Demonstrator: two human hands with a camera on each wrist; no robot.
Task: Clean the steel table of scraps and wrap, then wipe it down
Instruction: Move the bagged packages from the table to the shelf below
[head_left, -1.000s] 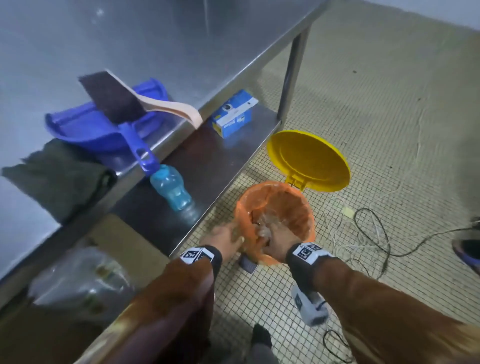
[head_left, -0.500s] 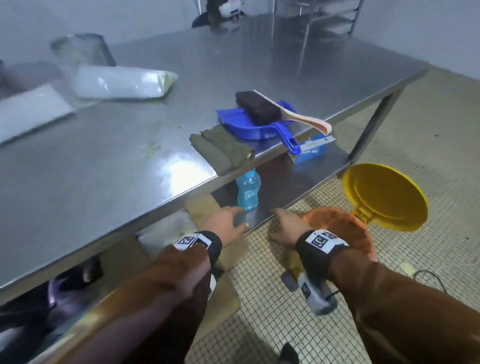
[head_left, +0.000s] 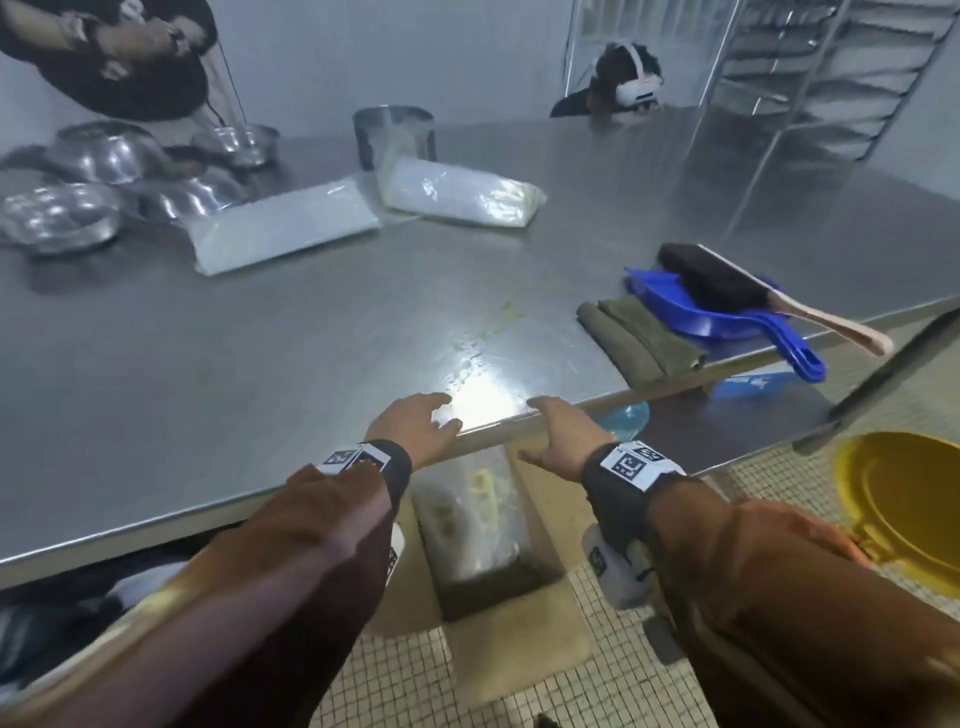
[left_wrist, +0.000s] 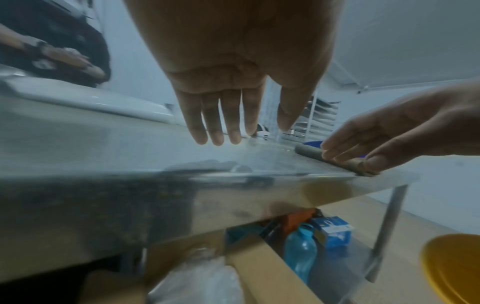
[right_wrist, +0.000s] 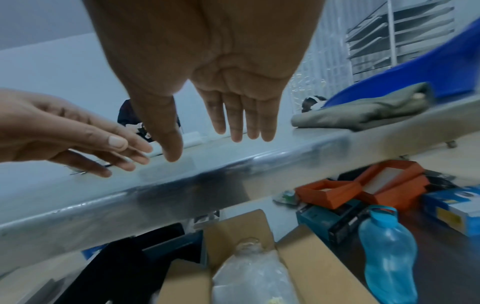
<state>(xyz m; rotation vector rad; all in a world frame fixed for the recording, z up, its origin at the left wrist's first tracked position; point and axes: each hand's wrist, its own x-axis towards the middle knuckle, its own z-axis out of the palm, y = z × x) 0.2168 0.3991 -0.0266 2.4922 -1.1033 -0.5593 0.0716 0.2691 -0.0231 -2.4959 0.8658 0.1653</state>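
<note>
Both hands reach over the near edge of the steel table, empty, fingers straight and loosely spread. The left hand hovers just above the top; the right hand sits at the rim, and whether it touches the steel is hard to tell. A smear of green scraps lies on the top a little beyond the hands. Toward the right edge a folded green cloth lies beside a blue dustpan with a brush resting across it. Two plastic-wrapped packs lie near the far side, with steel bowls at the far left corner. On the floor stands a bin with its yellow lid open.
</note>
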